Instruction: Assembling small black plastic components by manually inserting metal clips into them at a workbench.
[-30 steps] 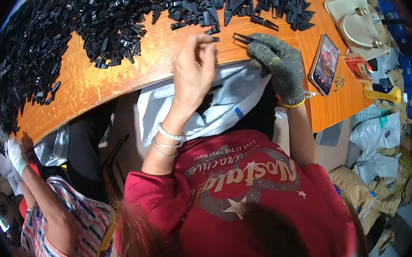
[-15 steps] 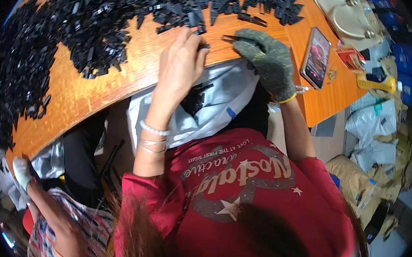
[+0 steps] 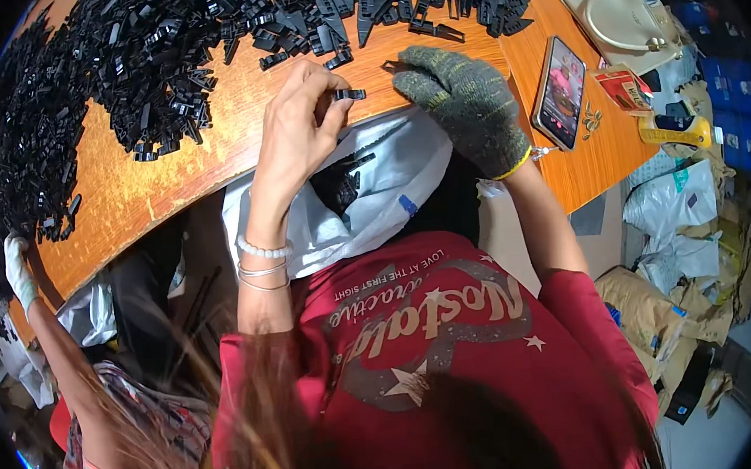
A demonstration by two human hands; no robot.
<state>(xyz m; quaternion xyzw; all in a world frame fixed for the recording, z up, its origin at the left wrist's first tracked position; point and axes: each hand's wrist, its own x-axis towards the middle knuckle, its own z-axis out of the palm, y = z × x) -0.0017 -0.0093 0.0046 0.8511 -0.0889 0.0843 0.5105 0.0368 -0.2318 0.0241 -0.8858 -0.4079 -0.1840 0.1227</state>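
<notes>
My bare left hand [image 3: 299, 125] is at the table's near edge, thumb and fingers pinching a small black plastic clip [image 3: 350, 95]. To its right, my right hand [image 3: 467, 106] wears a grey-green knitted glove with a yellow cuff. Its fingers are closed together, and a thin dark plastic piece [image 3: 393, 66] pokes out at the fingertips; most of it is hidden. Below both hands, a white bag [image 3: 392, 224] lies open across my lap, with black plastic parts [image 3: 336, 189] inside. Further black pieces [image 3: 433, 29] lie just beyond my hands.
Large heaps of black plastic parts [image 3: 156, 75] cover the far and left side of the wooden table [image 3: 232, 131]. On the right are a phone [image 3: 560, 93], a red packet [image 3: 624, 90] and a cream handbag [image 3: 615, 12]. At left, another person's white-gloved hand [image 3: 18, 266] touches the table edge.
The view has shifted slightly. The clip in my left hand now shows more clearly. My right hand's dark piece shows less beyond the glove. The other person's gloved hand has moved up along the table edge.
</notes>
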